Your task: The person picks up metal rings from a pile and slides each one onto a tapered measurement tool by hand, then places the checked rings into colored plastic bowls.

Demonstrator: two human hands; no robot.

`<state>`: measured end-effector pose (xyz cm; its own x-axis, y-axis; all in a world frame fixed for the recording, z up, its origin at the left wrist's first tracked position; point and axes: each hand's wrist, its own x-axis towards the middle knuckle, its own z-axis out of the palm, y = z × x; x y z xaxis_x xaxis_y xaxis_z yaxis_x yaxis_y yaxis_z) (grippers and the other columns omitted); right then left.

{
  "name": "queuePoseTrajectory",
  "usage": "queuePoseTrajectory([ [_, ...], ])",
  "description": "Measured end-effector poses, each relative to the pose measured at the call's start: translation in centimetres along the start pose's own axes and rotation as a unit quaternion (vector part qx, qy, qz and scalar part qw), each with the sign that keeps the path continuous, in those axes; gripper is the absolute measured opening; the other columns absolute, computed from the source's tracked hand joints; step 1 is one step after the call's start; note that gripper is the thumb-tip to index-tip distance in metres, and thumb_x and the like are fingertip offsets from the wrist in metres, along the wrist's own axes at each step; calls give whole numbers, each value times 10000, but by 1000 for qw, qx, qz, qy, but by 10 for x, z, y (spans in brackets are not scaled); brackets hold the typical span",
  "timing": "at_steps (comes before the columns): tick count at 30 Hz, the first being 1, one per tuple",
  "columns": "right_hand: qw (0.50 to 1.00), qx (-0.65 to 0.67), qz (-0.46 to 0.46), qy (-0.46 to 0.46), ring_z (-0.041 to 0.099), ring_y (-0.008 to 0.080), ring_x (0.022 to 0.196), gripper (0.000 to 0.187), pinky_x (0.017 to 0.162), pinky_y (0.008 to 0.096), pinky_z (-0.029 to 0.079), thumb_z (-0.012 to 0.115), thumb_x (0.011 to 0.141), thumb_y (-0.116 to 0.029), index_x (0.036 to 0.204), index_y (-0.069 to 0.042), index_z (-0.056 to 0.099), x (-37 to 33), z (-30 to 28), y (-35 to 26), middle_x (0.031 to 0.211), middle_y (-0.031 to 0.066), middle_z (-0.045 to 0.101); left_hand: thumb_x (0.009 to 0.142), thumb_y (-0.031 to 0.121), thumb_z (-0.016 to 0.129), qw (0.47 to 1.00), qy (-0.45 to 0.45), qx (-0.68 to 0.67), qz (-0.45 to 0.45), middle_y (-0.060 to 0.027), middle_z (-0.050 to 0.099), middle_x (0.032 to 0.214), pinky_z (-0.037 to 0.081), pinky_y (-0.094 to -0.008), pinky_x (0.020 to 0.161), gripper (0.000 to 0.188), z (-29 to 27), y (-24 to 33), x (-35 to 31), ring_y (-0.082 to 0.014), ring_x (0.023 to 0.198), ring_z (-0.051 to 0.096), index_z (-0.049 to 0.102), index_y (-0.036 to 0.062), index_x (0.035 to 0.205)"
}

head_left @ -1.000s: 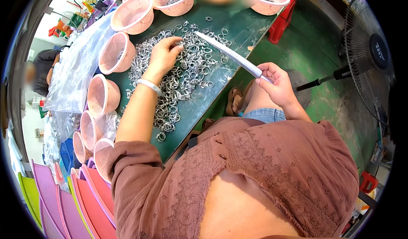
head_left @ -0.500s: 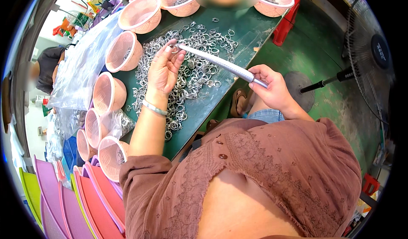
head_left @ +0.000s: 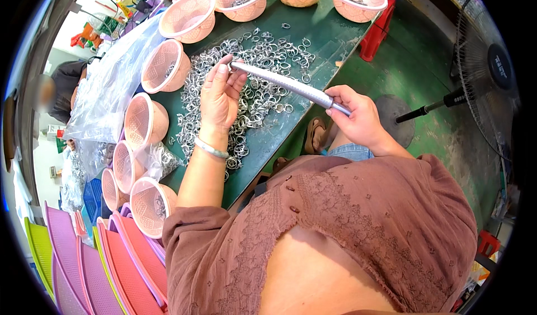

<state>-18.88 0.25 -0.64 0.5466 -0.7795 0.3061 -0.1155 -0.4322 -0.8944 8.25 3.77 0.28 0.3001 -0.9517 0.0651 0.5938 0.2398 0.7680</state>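
Observation:
A silver ring mandrel point(head_left: 285, 83), a long tapered metal rod with graduation marks, slants across the middle of the view. Its thick handle end is gripped by my right hand point(head_left: 361, 119), fingers closed round it. At the thin end, my left hand point(head_left: 219, 99) pinches a small ring point(head_left: 230, 65) between thumb and forefinger, right at the mandrel's tip. Whether the tip is through the ring is hard to make out. Beneath both lies a big loose heap of silver rings point(head_left: 260, 99) on the green tabletop point(head_left: 330, 41).
Pink plastic baskets point(head_left: 146, 122), some with rings inside, curve along the table's far and left sides. A clear bag of rings point(head_left: 165, 161) leans among them. Coloured trays point(head_left: 131, 259) stand at lower left. A black fan point(head_left: 498, 69) and a red stool point(head_left: 376, 35) are right.
My left hand has shifted slightly, bringing the ring to the mandrel's tip and turning it more edge-on. My right hand holds the mandrel almost still.

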Motion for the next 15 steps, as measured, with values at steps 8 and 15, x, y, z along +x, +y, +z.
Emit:
queuePoseTrajectory([
  [8,989,-121,-76,30,596,243,688,266,602,294,469,593,690,45,947,2,539,1,2,-14,786,123,580,821,3,523,999,20,-27,1,-129,567,1028,484,-325,802,366,7,-4,-4,-191,900,561,406,93,1155],
  [15,951,-214,-208,75,548,278,628,300,543,338,441,594,636,32,927,-19,540,11,18,-13,742,105,547,758,-18,580,991,-117,-21,-65,-97,566,1067,433,-342,866,567,28,-19,-25,-217,1027,523,339,94,1259],
])
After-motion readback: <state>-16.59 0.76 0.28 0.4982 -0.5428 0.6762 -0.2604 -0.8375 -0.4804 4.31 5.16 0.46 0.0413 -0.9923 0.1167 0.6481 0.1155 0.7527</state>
